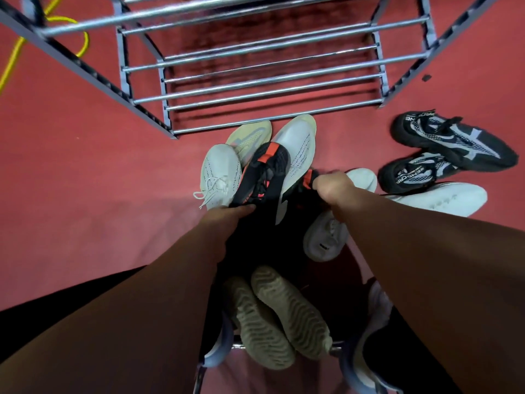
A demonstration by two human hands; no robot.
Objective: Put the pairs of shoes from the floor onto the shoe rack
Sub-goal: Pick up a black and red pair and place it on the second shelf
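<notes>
A metal shoe rack (255,81) with bare rod shelves stands ahead on the red floor. Just in front of it lies a heap of shoes. My left hand (227,216) grips the heel of a black and orange sneaker (264,174) that lies on top of white sneakers (221,174). My right hand (332,186) grips the second black and orange sneaker (308,177), most of it hidden under my fist. A pale sneaker (298,149) lies between the two black ones, sole side up.
A black and white pair (454,143) lies at the right beside white sneakers (443,199). Another white shoe (324,237) sits under my right wrist. Two tan soles (278,317) rest near my legs. A yellow cable (17,49) runs at far left.
</notes>
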